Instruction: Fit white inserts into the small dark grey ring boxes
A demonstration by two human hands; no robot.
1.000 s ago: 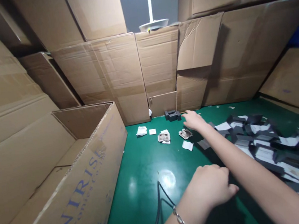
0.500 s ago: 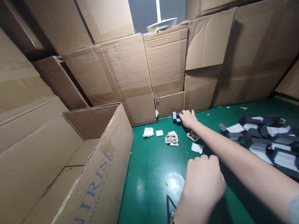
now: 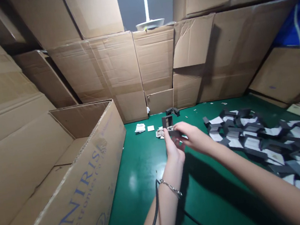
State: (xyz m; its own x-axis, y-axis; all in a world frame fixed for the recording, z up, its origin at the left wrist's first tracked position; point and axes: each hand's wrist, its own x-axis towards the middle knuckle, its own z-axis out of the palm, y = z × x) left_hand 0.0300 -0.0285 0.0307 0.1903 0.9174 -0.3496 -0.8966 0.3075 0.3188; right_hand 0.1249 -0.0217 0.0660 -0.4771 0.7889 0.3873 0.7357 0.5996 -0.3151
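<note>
Both hands meet above the green table (image 3: 146, 171), holding a small dark grey box (image 3: 168, 125) with its lid up. My left hand (image 3: 173, 149), a chain bracelet on its wrist, grips the box from the left. From the right, my right hand (image 3: 192, 136) pinches the same box. More small dark boxes (image 3: 172, 111) sit by the cardboard wall behind it. A heap of dark boxes and white cards (image 3: 265, 138) covers the table on the right.
A large open cardboard carton (image 3: 75, 194) with blue lettering stands at the left. Stacked cardboard cartons (image 3: 122, 68) wall in the back and sides. Scraps of white paper (image 3: 141, 128) lie near the back. A black cable (image 3: 155, 214) runs under my left arm.
My right hand reached to the dark boxes by the back wall, took one and drew it back. My left hand rose from the table and joined it on the box.
</note>
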